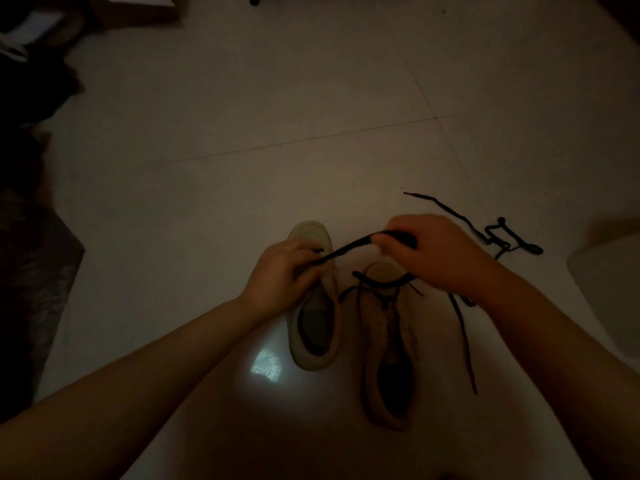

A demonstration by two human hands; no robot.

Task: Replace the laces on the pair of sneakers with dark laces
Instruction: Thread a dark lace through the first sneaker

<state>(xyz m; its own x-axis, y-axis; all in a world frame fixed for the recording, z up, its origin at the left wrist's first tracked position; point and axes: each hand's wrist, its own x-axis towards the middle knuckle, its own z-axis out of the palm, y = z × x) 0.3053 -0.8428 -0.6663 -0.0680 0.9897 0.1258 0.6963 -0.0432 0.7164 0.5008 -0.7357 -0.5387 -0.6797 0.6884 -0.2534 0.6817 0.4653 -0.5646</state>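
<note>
Two pale sneakers stand side by side on the floor, toes pointing away from me. My left hand (281, 271) pinches a dark lace (349, 247) right over the eyelets of the left sneaker (311, 323). That lace runs up and to the right, where my right hand (433, 254) grips its other part above the toe of the right sneaker (388, 344). The right sneaker carries a loosely threaded dark lace whose ends (464, 341) trail over the floor to its right. Another dark lace (498, 233) lies tangled on the floor behind my right hand.
The floor is light tile (277, 116), dimly lit, with a bright reflection (266, 367) near the sneakers' heels. Dark clutter and a rug (31, 271) line the left side. A pale object (609, 289) sits at the right edge.
</note>
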